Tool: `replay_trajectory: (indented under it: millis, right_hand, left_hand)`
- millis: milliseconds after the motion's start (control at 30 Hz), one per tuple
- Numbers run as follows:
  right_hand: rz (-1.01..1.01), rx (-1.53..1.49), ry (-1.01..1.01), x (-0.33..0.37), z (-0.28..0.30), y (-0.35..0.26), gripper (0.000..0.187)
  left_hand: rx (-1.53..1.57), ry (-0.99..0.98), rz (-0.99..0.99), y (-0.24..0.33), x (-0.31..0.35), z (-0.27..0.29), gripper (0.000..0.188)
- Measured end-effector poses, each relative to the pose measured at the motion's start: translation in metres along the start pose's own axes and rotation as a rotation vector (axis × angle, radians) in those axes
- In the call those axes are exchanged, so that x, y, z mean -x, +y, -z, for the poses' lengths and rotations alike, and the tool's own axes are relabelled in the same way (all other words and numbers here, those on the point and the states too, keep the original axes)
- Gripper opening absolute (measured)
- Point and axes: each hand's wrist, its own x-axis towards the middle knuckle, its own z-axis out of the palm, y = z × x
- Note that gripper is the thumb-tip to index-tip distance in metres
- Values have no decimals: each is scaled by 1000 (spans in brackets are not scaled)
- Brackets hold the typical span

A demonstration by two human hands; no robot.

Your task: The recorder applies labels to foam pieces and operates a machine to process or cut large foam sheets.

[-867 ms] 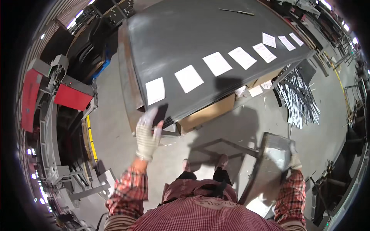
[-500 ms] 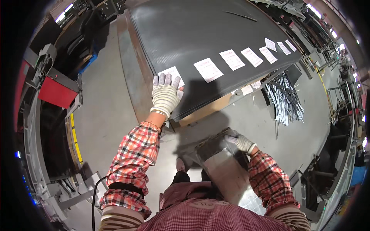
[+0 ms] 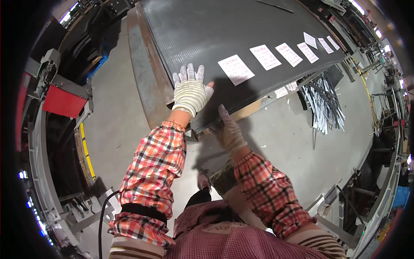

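Note:
A large stack of black sheets (image 3: 189, 39) stands in front of me. My left hand (image 3: 190, 91), in a striped white glove, lies flat with fingers spread on its top near the front left corner. My right hand (image 3: 230, 131), in a similar glove, is at the front edge of the stack, its thumb stretched up by the edge. Its other fingers are lower, partly in shadow, apart from the thumb; whether they touch the sheets I cannot tell. Nearest to the hands is a white printed paper (image 3: 236, 69); several more papers (image 3: 265, 57) run along the edge to the right.
A thin dark rod (image 3: 274, 6) lies at the far side of the stack. Beside its right end hangs or lies a bundle of grey strips (image 3: 322, 103). A dark-topped box (image 3: 224, 177) stands by my legs. Red machine panel (image 3: 64, 102) and yellow floor rail (image 3: 87, 153) are left.
My right hand has left the box by my legs and moved up and left to the front edge of the stack. The paper beneath my left hand no longer shows.

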Motion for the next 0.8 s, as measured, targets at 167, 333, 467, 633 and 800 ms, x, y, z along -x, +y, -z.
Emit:
replay_trajectory:
  millis: [167, 333, 467, 633, 800]
  right_hand:
    - [101, -65, -33, 12, -4, 9, 42]
    - [-8, -173, -119, 66, 52, 9, 44]
    - [482, 751, 128, 57, 61, -49, 44]
    - [329, 1200, 32, 50, 5, -54, 62]
    - [375, 1364, 57, 40, 15, -55, 61]
  left_hand:
    - [-9, 83, -12, 4, 17, 7, 64]
    - [84, 89, -49, 27, 72, 20, 67]
    - [449, 263, -127, 26, 101, 49, 65]
    - [1848, -14, 884, 1, 174, -20, 52]
    - [1842, -212, 1016, 23, 163, 3, 52]
